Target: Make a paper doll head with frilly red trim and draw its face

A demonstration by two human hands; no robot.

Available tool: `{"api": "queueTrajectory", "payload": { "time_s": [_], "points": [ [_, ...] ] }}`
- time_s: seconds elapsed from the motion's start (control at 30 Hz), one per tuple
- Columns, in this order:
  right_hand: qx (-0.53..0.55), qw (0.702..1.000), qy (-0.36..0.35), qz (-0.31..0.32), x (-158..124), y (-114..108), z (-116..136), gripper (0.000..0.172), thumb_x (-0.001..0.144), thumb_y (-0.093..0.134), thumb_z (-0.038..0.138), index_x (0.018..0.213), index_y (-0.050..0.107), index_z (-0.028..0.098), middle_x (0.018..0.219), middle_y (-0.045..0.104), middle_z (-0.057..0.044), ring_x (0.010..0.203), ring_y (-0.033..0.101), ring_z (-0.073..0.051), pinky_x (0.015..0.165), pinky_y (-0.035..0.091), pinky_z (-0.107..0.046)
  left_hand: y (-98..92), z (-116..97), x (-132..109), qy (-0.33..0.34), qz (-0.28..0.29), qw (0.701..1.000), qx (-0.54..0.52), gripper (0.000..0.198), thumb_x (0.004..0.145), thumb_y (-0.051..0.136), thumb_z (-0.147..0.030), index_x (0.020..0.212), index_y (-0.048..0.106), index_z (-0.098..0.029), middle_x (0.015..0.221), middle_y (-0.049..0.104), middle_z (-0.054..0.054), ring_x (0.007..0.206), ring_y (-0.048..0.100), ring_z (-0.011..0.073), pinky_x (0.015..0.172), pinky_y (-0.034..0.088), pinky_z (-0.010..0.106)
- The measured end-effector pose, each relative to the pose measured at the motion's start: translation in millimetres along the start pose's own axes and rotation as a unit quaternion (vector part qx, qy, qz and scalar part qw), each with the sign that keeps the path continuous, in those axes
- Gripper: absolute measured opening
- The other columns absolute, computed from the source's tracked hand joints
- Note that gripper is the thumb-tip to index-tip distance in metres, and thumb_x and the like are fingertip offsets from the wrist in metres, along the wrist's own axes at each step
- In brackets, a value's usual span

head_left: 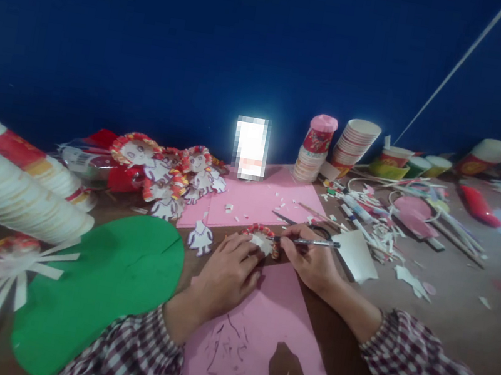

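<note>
In my right hand (308, 257) I grip a dark, slim pen (312, 243), its tip pointing left. The tip is over a small white paper head (261, 244) with a red and orange curly border. My left hand (231, 264) lies flat over the left part of this piece, fingers stretched out and covering some of it. Under my left wrist is a pink sheet (255, 340) with dark marker lines on it. Just left of my fingers lies a white paper dress cutout (200, 238) with a purple outline.
Finished-looking paper dolls (167, 171) are heaped at back left. Stacked paper cups (17, 188) and a green paper shape (105, 291) lie left. Scissors (284, 218), pens, scraps and a white card (356, 255) lie right. More cup stacks (355, 144) stand behind. A bright pixelated patch (250, 148) hides something.
</note>
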State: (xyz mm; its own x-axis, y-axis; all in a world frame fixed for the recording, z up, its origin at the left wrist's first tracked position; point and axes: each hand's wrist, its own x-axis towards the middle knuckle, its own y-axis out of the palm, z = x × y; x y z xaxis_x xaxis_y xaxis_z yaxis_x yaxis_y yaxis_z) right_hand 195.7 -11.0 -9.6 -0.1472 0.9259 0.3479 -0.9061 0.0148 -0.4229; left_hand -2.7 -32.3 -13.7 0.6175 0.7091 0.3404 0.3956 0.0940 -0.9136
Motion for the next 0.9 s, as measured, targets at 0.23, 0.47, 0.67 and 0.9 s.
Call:
{"api": "queueTrajectory", "payload": {
  "time_s": [0.23, 0.47, 0.67, 0.9],
  "points": [
    [-0.009, 1.000, -0.019, 0.008, 0.5, -0.6, -0.6, 0.011, 0.085, 0.051, 0.027, 0.086, 0.058, 0.019, 0.078, 0.064, -0.003, 0.069, 0.060, -0.014, 0.063, 0.049, -0.025, -0.2, 0.5, -0.1, 0.011, 0.012, 1.000, -0.004, 0.030, 0.087, 0.047, -0.027, 0.111, 0.059, -0.016, 0.111, 0.060, 0.009, 0.119, 0.043, 0.0257, 0.105, 0.034, 0.047],
    [-0.001, 1.000, -0.015, 0.013, 1.3, -1.7, 4.8, 0.009, 0.084, 0.051, 0.026, 0.086, 0.058, 0.019, 0.077, 0.065, -0.003, 0.068, 0.061, -0.015, 0.062, 0.050, -0.026, 0.1, 0.2, -1.0, 0.004, 0.013, 1.000, -0.010, 0.031, 0.087, 0.047, -0.026, 0.113, 0.058, -0.016, 0.115, 0.060, 0.009, 0.120, 0.043, 0.0252, 0.106, 0.031, 0.048],
    [0.009, 1.000, -0.015, 0.010, 1.1, 4.2, 2.7, 0.012, 0.080, 0.054, 0.026, 0.088, 0.058, 0.018, 0.081, 0.065, -0.004, 0.069, 0.061, -0.015, 0.061, 0.051, -0.027, -0.9, -0.5, -0.3, 0.012, 0.006, 1.000, -0.003, 0.026, 0.086, 0.048, -0.026, 0.106, 0.060, -0.016, 0.109, 0.060, 0.009, 0.119, 0.043, 0.0256, 0.105, 0.032, 0.049],
    [0.016, 0.998, 0.056, -0.037, 14.1, 9.6, -5.4, 0.012, 0.083, 0.051, 0.030, 0.082, 0.054, 0.019, 0.061, 0.057, 0.002, 0.053, 0.055, -0.011, 0.049, 0.044, -0.020, -4.7, -3.4, 0.9, 0.001, 0.013, 1.000, 0.010, 0.022, 0.085, 0.051, -0.028, 0.099, 0.062, -0.017, 0.104, 0.060, 0.009, 0.116, 0.043, 0.0262, 0.105, 0.031, 0.050]
  ]
}}
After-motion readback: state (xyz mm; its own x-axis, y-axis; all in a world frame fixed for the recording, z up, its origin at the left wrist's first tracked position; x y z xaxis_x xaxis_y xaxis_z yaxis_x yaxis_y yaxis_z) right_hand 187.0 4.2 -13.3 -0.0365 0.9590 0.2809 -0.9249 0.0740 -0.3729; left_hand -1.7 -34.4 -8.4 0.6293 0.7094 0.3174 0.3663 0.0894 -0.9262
